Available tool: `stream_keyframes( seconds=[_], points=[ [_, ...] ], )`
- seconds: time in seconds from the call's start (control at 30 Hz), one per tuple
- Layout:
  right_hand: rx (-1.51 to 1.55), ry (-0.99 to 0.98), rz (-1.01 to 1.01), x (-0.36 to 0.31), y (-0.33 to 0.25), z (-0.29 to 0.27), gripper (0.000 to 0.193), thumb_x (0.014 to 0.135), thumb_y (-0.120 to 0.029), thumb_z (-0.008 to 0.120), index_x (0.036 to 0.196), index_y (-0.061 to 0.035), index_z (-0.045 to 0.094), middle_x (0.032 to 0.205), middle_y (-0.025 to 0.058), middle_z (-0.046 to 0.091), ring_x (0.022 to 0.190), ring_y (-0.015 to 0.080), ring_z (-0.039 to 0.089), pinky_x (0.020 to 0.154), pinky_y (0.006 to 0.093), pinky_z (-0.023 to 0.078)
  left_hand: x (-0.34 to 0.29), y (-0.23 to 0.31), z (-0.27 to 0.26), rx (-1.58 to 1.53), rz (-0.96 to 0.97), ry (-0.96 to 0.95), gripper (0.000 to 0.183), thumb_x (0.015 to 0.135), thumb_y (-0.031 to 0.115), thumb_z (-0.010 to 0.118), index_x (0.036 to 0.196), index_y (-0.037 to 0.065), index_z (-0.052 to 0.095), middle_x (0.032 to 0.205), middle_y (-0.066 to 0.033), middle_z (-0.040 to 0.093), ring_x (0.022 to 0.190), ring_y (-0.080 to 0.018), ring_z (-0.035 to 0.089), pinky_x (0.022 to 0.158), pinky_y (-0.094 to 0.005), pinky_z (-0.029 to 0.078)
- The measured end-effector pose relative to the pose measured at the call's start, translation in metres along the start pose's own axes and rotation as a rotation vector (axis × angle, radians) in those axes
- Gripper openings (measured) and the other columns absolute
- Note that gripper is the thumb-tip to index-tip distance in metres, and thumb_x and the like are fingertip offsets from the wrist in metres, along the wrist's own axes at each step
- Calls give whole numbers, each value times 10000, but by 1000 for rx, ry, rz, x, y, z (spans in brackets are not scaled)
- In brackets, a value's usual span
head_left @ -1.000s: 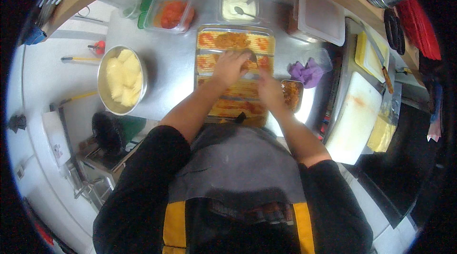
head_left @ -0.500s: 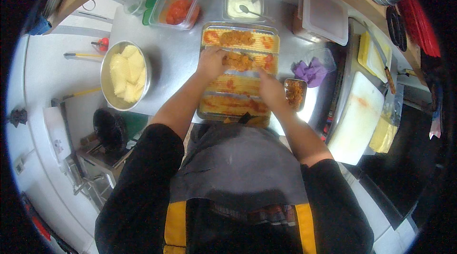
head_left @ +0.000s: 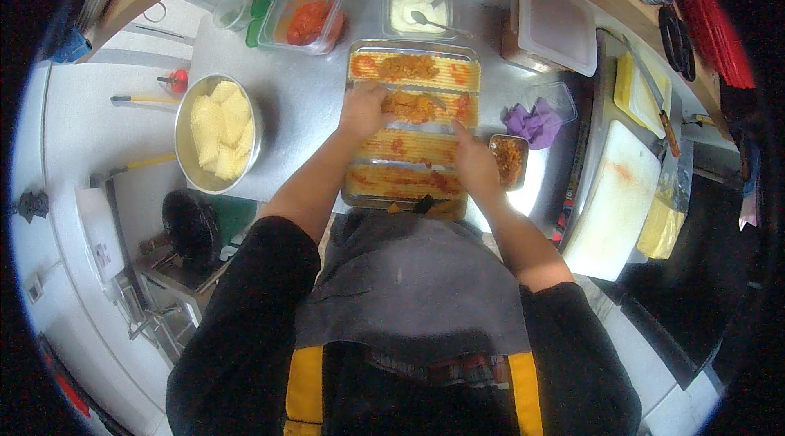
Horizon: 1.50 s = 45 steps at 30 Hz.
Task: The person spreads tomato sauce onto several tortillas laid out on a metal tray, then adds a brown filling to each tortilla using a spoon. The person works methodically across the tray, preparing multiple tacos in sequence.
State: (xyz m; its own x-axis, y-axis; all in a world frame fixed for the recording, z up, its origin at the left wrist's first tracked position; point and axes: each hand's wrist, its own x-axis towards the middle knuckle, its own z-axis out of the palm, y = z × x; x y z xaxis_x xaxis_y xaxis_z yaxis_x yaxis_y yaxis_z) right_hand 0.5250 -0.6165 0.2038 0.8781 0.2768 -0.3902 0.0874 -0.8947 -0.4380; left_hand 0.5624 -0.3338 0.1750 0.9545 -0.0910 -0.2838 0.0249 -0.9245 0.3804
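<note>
A rectangular tray (head_left: 347, 191) lies before me with ridged pasta sheets (head_left: 413, 146) in rows, smeared with red sauce. Chunky orange-brown filling (head_left: 407, 107) sits on the second row from the far end, and more is on the farthest row. My left hand (head_left: 365, 111) rests at the left end of the second row, fingers curled by the filling; whether they grip anything is hidden. My right hand (head_left: 476, 162) is closed on a spoon (head_left: 440, 102), whose tip reaches the right end of that filling. Much of the spoon's handle is hidden by the hand.
Left of the tray is a metal bowl (head_left: 256, 132) of pasta sheets. Behind stand tubs of red sauce (head_left: 311, 21) and white sauce (head_left: 409, 11) with spoons. At right are a small dish of filling (head_left: 509, 160), a purple cloth (head_left: 536, 124), a lidded tub (head_left: 556, 26) and a cutting board (head_left: 615, 203).
My right hand has drawn slightly right and toward me, and the spoon's tip now shows at the filling's right end. The left hand has stayed in place.
</note>
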Motion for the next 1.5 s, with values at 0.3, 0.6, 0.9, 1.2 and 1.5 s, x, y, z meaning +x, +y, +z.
stream_keyframes(
  seconds=[0.3,0.6,0.9,1.2,1.5],
  points=[
    [-159,-32,-49,-14,-7,10,686,944,-91,577,1603,-183,408,1104,232,710,946,395,738,807,500,617,-2,7,16,-32,95,256,472,811,316,835,1229,115,745,1302,-131,680,1249,-338,610,1082,-486,454],
    [-276,13,-185,0,-4,1,642,948,-66,558,1573,-155,438,1076,180,708,994,364,736,838,461,621,8,9,9,7,98,83,531,843,377,826,1301,130,717,1352,-130,667,1288,-331,594,1109,-491,432],
    [-223,29,-210,-14,-22,-4,619,959,-113,569,1566,-176,471,1059,162,691,961,342,737,814,443,623,1,-3,13,-119,115,244,246,803,280,862,975,111,809,1116,-128,730,1100,-341,673,982,-432,527],
    [-277,-26,-199,-1,-22,2,598,964,-110,549,1555,-171,482,1090,185,704,969,359,745,798,471,621,3,-3,24,-130,165,318,130,800,238,844,834,119,807,1001,-127,717,983,-357,680,905,-474,545],
    [123,145,-25,-77,25,-38,562,936,-62,546,1493,-131,551,1015,226,725,917,433,730,787,539,587,-32,26,18,-162,108,402,299,907,255,770,1150,81,778,1045,-147,759,1018,-345,703,943,-450,553]
  ],
)
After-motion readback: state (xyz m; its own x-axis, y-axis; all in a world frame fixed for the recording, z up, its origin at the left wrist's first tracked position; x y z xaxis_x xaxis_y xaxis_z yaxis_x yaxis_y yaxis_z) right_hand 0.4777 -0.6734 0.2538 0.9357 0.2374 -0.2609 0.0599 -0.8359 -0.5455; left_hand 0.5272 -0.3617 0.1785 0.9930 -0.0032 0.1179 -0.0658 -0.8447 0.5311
